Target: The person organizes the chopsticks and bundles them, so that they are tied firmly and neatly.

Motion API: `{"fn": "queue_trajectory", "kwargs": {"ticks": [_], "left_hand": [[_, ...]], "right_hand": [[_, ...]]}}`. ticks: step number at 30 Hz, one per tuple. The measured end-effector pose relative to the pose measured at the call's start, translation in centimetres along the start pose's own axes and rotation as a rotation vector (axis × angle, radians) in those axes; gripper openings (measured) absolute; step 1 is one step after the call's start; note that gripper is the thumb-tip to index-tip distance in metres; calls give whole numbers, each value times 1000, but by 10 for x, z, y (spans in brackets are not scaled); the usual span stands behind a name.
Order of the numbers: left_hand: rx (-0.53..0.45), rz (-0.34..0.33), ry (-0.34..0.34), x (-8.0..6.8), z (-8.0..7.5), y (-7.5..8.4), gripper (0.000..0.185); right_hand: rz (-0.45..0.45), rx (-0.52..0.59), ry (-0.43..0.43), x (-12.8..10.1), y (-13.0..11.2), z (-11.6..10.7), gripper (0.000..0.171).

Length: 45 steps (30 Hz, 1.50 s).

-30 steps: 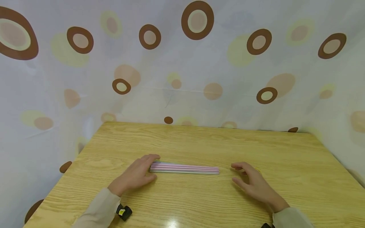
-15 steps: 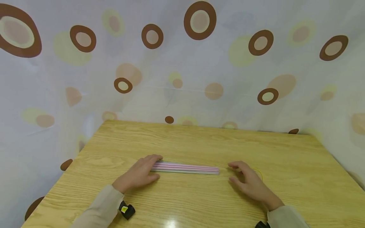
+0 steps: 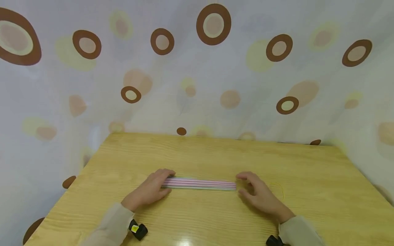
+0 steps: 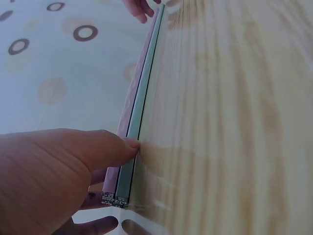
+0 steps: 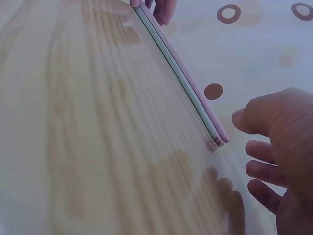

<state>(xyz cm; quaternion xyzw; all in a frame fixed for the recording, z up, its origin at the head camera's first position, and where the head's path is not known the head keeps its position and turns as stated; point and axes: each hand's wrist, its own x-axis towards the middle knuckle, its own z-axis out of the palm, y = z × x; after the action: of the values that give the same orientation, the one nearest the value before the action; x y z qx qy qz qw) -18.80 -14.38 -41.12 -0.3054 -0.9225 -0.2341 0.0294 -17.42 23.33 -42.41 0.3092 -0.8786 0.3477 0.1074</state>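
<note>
A flat bundle of thin pink and pale green sticks (image 3: 200, 184) lies across the wooden table (image 3: 215, 153). My left hand (image 3: 163, 182) holds its left end. In the left wrist view the thumb (image 4: 110, 147) presses the near side of the sticks (image 4: 142, 98) while fingers show on the far side. My right hand (image 3: 244, 184) hovers just off the right end with fingers spread and loosely bent. In the right wrist view a small gap separates this hand (image 5: 264, 147) from the stick ends (image 5: 217, 141).
A thin yellow rubber band (image 3: 278, 188) lies on the table just right of my right hand. A white curtain with brown and yellow circles (image 3: 197, 68) hangs close behind and beside the table. Black wrist devices (image 3: 138, 229) sit at both cuffs.
My right hand has slid left across the table, closing most of the gap to the right end of the sticks. The left hand and the bundle have stayed put.
</note>
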Motion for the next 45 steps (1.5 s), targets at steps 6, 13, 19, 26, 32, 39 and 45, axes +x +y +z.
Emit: {"fn": "queue_trajectory", "kwargs": {"ticks": [6, 13, 19, 26, 32, 39, 45], "left_hand": [[-27, -23, 0, -5, 3, -2, 41], [-90, -1, 20, 2, 5, -5, 40], [-104, 2, 19, 6, 11, -5, 41], [-92, -7, 37, 7, 11, -3, 44], [-98, -12, 28, 10, 11, -4, 44], [-151, -74, 63, 15, 9, -7, 47], [-161, -112, 62, 17, 10, -4, 47]], "right_hand": [[27, 49, -45, 4, 0, 10, 39], [10, 28, -33, 9, 2, 16, 36], [-35, -16, -12, 11, 7, 22, 38], [-61, -53, 23, 14, 5, 25, 35], [-104, -142, -1, 17, 7, 23, 31], [-62, -146, -95, 28, 10, 21, 25], [-19, -166, -137, 30, 6, 21, 24]]}}
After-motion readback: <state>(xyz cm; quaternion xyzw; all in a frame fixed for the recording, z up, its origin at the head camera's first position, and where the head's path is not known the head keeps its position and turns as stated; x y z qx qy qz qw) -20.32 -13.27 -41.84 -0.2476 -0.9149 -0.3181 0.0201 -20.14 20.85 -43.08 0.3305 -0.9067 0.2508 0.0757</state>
